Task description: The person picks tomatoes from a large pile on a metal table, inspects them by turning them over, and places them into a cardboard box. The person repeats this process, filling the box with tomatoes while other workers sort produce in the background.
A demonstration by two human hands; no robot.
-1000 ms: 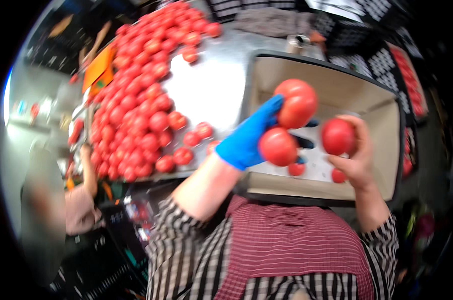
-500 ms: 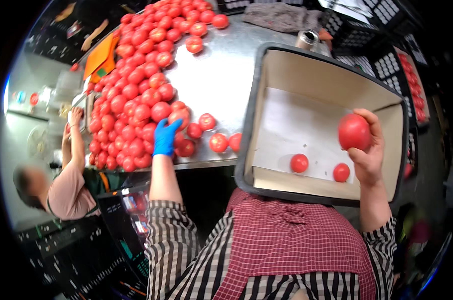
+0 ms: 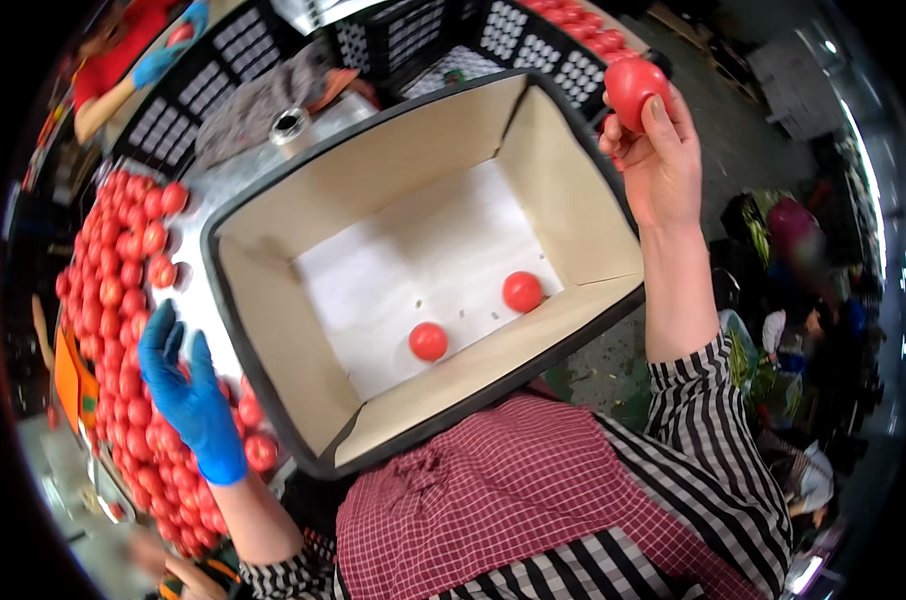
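Observation:
My right hand (image 3: 663,170), bare, is raised beyond the right rim of a lined crate (image 3: 423,200) and grips a large red tomato (image 3: 633,88) between thumb and fingers. The crate has a dark rim, beige cardboard walls and white paper on its bottom. Inside lie two tomatoes, one near the front wall (image 3: 428,341) and one farther right (image 3: 522,291). In a blue glove, my left hand (image 3: 191,405) hovers left of the crate with fingers apart and nothing in them. Beneath and beside it spreads a large pile of tomatoes (image 3: 113,320) on the metal table.
Behind the crate lie a grey cloth (image 3: 258,110) and a metal cylinder (image 3: 291,128). Black crates (image 3: 413,40) line the far side, with a row of tomatoes (image 3: 583,28) beyond. A co-worker's blue-gloved hand (image 3: 153,65) is at upper left. An orange sheet (image 3: 73,375) lies by the pile.
The view has swung right. My right hand has carried its tomato from above the crate to beyond its right rim. My left hand has come off the tomato pile and opened.

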